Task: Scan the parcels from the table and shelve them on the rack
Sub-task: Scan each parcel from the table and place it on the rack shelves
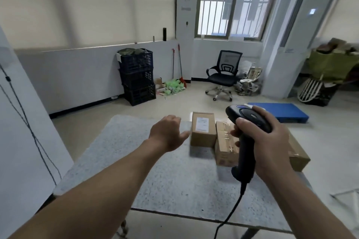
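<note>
Grey speckled tabletop [155, 170]: pale grey, fine dark flecks all over. Small brown cardboard box [203, 136] near the far edge: plain tan, with a white printed label [202, 124] on top. Larger brown cardboard box [225, 151] just beside it: same tan, glossy clear tape. Black handheld barcode scanner [246, 151]: blue patch on head; black cable [231, 213]. Blue plastic floor pallet [281, 111]: solid blue.

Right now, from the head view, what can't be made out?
Label text on small parcel: too small, blurred.
Whether taped parcel is one box or two: hidden by right hand and scanner.
End of cable: cut by bottom edge.
Fingertips of left hand: behind its knuckles.
rack: outside head view.
</note>
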Action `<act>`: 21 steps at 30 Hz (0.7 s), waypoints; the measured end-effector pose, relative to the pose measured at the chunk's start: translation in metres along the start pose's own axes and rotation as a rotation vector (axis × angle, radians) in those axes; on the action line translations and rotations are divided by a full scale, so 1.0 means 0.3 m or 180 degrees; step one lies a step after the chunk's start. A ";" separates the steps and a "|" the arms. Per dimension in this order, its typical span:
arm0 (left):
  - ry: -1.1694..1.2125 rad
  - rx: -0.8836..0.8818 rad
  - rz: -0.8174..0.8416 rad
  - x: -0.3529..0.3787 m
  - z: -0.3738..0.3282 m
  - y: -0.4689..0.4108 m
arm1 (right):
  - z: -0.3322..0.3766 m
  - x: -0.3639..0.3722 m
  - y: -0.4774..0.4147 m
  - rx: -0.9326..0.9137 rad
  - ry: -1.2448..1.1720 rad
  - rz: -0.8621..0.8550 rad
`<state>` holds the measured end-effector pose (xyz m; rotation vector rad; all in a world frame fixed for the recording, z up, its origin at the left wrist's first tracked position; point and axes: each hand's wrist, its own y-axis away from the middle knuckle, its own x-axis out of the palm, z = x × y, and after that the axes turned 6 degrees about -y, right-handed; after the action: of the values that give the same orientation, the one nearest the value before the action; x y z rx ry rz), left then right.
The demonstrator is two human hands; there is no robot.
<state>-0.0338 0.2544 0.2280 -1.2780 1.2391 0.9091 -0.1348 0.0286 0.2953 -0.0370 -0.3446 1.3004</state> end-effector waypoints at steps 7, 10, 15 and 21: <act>0.0316 0.0008 0.0622 0.318 -0.005 -0.508 | -0.261 0.045 -0.402 0.0341 0.0104 -0.0334; 0.0346 -0.0092 0.0911 0.472 -0.024 -0.683 | -0.360 0.045 -0.545 0.0443 0.0125 -0.0484; 0.0572 -0.0356 0.1264 0.709 -0.082 -0.857 | -0.502 0.016 -0.699 0.0611 0.0237 -0.0745; 0.0459 -0.0564 0.1679 0.915 -0.176 -1.004 | -0.627 -0.039 -0.813 0.0776 0.0338 -0.0965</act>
<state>0.2965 0.1233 0.0216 -1.1861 1.6828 1.3434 0.1418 -0.0183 0.1676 0.1469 -0.0938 1.0274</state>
